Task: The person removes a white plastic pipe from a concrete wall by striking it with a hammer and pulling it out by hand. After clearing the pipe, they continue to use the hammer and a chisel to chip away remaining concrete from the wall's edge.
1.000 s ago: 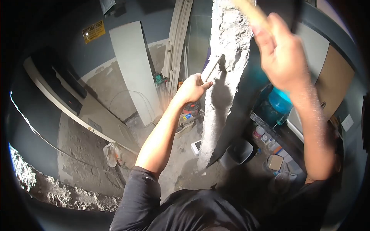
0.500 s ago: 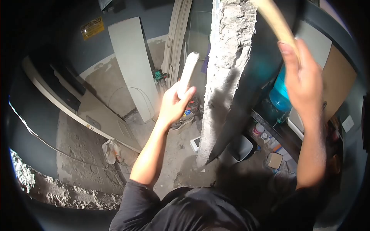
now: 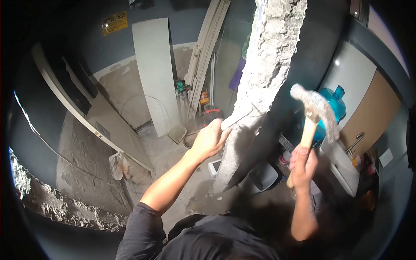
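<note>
My left hand [image 3: 210, 141] is wrapped round a pale, dust-covered chisel [image 3: 236, 118]. The chisel's far end meets the rough, broken wall edge [image 3: 271, 65], a whitish strip of bare masonry running from the top down toward the floor. To the right of that edge, my right hand [image 3: 304, 164] grips the wooden handle of a claw hammer [image 3: 315, 106]. The hammer's head is raised, apart from both the chisel and the wall, with its claw pointing right.
A blue water jug [image 3: 337, 102] stands behind the hammer, near a white sink [image 3: 342, 167]. Below the wall edge is a dark-rimmed basin [image 3: 263, 177]. Leaning boards [image 3: 155, 73], a door panel [image 3: 115, 130] and a plastic bag [image 3: 116, 165] are at left.
My left hand has moved right, bringing the chisel from beside the wall edge onto it. The right hand has come down and left, and the hammer head now shows.
</note>
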Tool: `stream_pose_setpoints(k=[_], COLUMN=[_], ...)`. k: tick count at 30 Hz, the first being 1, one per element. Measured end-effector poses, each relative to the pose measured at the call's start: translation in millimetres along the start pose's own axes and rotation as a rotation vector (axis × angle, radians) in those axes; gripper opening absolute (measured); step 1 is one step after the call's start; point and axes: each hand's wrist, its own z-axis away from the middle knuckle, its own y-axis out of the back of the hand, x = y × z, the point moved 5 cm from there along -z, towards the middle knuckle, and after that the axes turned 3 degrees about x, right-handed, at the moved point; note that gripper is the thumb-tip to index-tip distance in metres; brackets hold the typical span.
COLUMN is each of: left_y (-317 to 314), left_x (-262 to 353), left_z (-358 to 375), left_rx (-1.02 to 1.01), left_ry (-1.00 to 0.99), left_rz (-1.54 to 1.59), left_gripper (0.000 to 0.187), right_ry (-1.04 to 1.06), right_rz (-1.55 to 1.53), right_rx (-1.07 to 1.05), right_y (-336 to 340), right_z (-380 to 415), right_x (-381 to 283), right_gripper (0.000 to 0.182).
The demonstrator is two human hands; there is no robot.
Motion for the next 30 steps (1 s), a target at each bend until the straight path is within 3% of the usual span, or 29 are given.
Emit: stream_pose_setpoints(k=[8, 13, 15, 18, 20, 24, 26, 27, 28, 30], left_y=[-20, -26, -29, -36, -39, -60, -62, -61, -61, -62], left_x=[10, -10, -18, -16, -8, -7, -1, 4, 10, 18], left_z=[-60, -77, -78, -75, -71, -67, -66, -66, -66, -67], left_rx=[-0.093, -0.016, -0.111, -0.035, 0.034, 0.092, 0.126, 0.094, 0.095, 0.163], left_ry=[-0.042, -0.062, 0.005, 0.062, 0.087, 0.072, 0.125, 0.203, 0.207, 0.242], left_rz=[0.068, 0.070, 0.129, 0.233, 0.365, 0.365, 0.398, 0.408, 0.412, 0.474], left_gripper=[0.033, 0.033, 0.035, 0.036, 0.035, 0.033, 0.035, 0.036, 0.036, 0.037], right_ry=[-0.152, -0.248, -0.268, -0.118, 0.130, 0.359, 0.265, 0.227, 0.444, 0.221], right_rz=[-0.113, -0.100, -0.101, 0.035, 0.082, 0.029, 0.071, 0.245, 0.585, 0.626], right_rx=[-0.025, -0.012, -0.001, 0.062, 0.107, 0.147, 0.197, 0.207, 0.162, 0.061], right_y=[-16, -19, -22, -31, -38, -63, -70, -72, -74, -84], right_z=[34, 42, 40, 26, 12, -7, -10, -14, -19, -27], right_x=[17, 25, 25, -1, -24, -64, -44, -20, 6, 40], right_gripper=[0.032, 0.032, 0.033, 0.033, 0.035, 0.035, 0.033, 0.032, 0.031, 0.029])
